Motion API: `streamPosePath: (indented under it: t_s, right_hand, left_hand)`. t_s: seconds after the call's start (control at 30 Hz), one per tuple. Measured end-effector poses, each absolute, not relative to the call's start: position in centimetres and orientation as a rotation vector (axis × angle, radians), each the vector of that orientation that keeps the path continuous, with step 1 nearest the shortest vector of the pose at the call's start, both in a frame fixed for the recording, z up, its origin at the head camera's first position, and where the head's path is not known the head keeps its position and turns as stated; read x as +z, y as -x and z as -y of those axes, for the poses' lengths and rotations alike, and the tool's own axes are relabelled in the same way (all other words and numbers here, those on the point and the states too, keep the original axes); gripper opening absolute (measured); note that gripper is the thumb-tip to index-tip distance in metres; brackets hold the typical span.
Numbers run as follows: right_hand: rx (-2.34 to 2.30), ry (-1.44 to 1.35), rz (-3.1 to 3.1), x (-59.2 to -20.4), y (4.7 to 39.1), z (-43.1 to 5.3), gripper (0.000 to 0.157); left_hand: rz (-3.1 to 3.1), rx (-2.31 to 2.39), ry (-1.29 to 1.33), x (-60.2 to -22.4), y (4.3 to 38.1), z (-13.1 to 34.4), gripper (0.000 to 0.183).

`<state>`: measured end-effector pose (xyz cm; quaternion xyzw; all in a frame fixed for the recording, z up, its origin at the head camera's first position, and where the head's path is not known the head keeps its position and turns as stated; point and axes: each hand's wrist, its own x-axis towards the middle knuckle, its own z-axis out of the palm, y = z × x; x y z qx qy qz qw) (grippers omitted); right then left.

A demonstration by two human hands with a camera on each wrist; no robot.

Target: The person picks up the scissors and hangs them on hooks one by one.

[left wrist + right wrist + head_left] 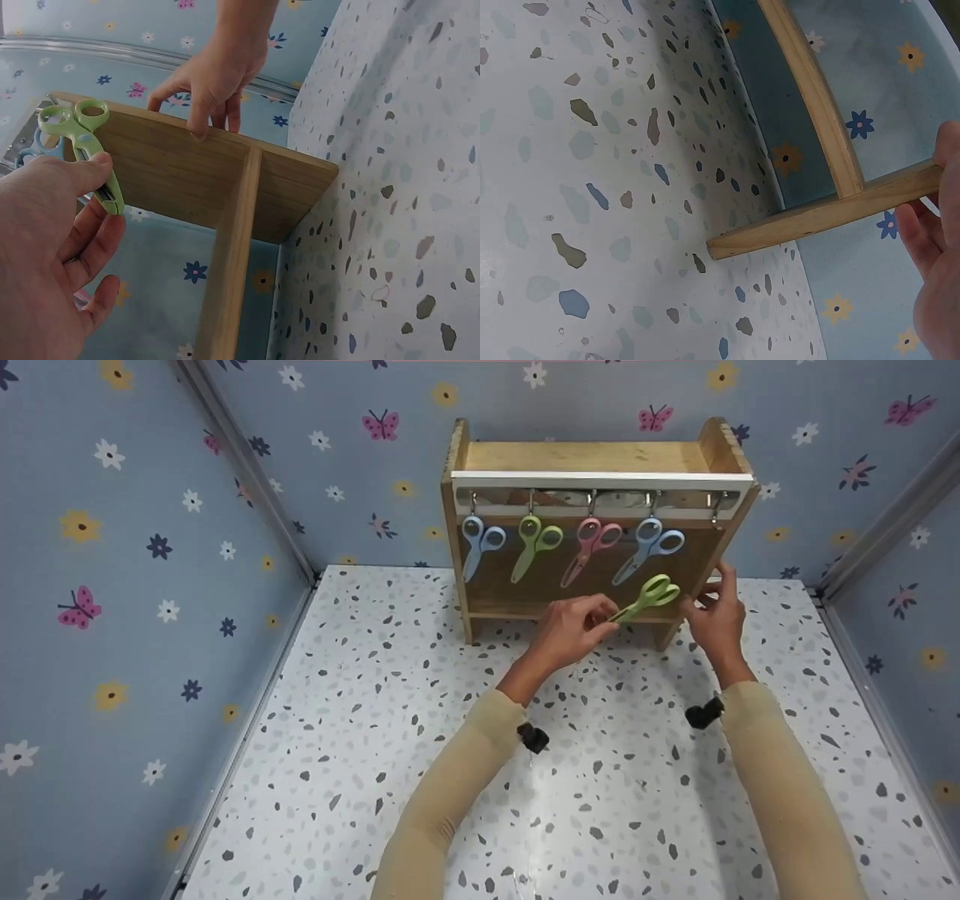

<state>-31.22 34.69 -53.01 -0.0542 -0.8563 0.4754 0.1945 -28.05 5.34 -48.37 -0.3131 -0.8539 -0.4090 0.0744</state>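
Note:
My left hand [566, 630] pinches light-green scissors [649, 596] by the blade end between thumb and fingers, with the handle loops pointing up and to the right. They are in front of a wooden rack [577, 457], low on its right. My right hand [718, 619] grips the edge of the rack's right side panel [300, 169], thumb on one face and fingers on the other. From the rack's hooks hang blue scissors [472, 561], green scissors [527, 551], pink scissors [585, 551] and another blue pair [637, 555]. The rightmost hook [716, 514] shows above my right hand.
A white-edged rail [600, 480] carries the hooks across the rack's front. The rack stands on a speckled white tabletop [360, 697] near the flowered back wall [337, 442]. Flowered panels [150, 645] border the sides. A crossbar [817, 97] joins the rack's side panel low down.

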Motion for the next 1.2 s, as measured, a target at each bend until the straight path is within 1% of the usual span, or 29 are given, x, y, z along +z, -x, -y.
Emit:
streamPosePath:
  t_s: [0.27,0.87,1.2]
  right_hand:
    - [1.343,0.166,2.402,-52.9,31.4,-34.6,0.081]
    - [1.293,0.137,2.404,-53.0,31.1,-34.4,0.079]
    - [1.257,0.143,2.401,-53.1,31.3,-34.6,0.067]
  left_hand:
    - [2.539,-1.265,0.949,-47.2,28.3,-6.0,0.021]
    - [2.457,-1.356,0.981,-46.1,29.5,-8.6,0.019]
    - [2.465,-1.372,0.976,-45.0,29.6,-9.7,0.020]
